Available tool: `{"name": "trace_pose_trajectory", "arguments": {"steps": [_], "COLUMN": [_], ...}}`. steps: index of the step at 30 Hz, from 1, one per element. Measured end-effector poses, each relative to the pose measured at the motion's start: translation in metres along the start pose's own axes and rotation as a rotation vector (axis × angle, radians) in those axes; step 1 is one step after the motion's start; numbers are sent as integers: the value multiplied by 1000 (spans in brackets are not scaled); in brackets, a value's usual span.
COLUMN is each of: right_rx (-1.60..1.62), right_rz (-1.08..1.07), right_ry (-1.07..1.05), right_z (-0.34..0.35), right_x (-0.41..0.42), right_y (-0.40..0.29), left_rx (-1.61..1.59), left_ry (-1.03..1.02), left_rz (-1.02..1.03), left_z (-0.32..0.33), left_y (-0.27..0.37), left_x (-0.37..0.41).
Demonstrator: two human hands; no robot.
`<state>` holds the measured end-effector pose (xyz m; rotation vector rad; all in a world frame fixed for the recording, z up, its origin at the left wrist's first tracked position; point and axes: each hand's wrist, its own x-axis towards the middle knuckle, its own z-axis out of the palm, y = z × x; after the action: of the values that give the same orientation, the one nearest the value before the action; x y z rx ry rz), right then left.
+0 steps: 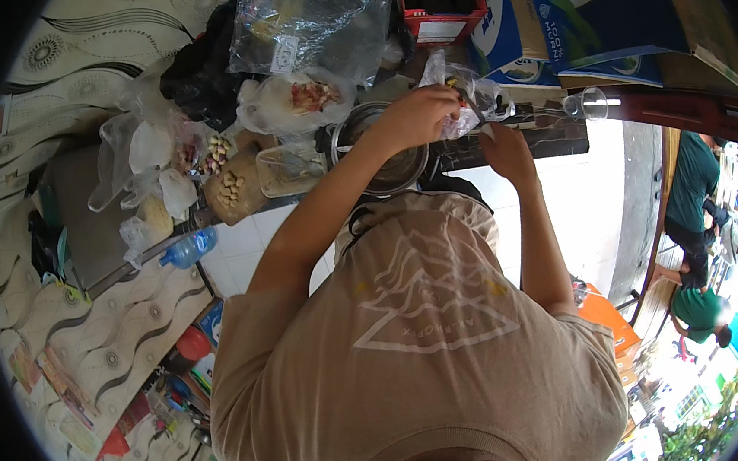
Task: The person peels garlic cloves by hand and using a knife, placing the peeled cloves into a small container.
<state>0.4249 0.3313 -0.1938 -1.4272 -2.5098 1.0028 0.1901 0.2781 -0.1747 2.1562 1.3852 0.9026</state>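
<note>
My right hand [508,152] grips a knife [474,107] by its pale handle, the blade angled up toward my left hand. My left hand [431,113] is beside the blade with its fingers drawn together; whether they hold something is hidden. Beneath both hands lies a crumpled clear plastic bag [437,70] with small red and yellow bits of food. Under my left forearm stands a round metal pot [410,172], partly covered by the arm. Left of it sits a clear plastic tray [283,170]. Beyond the tray, a round wooden board [221,209] carries several pale nuts or cloves.
Peeled shallots or garlic [217,151] and plastic bags [148,148] lie at left. Raw meat [314,97] rests on plastic. A water bottle [191,248] lies near the edge. Cardboard boxes [608,35] and a clear cup [593,104] stand at upper right. Two people [691,184] are outside.
</note>
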Motion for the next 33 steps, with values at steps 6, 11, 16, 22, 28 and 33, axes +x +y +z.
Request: {"name": "trace_pose_trajectory", "arguments": {"steps": [6,11,16,22,28,33], "right_rx": [-316,-317,-323,-263,-394,-450], "right_rz": [43,33,-27,-112,17,17], "right_ry": [-303,-428,-327,-164,-317,-337], "right_z": [0,-5,-16,-7,-19,-20], "right_x": [20,11,9,27,24,23], "right_y": [38,46,38,35,31,45], "left_rx": [286,491,554,531,479,523], "left_ry": [-437,-472,-415,-417,-713,-555], "left_rz": [-436,-503,-545,-672,-713,-676], "left_z": [57,72,90,110,99,130], "left_y": [-40,-34,-37,-57,-35,-54], "left_x": [22,15,19,18,27,6]}}
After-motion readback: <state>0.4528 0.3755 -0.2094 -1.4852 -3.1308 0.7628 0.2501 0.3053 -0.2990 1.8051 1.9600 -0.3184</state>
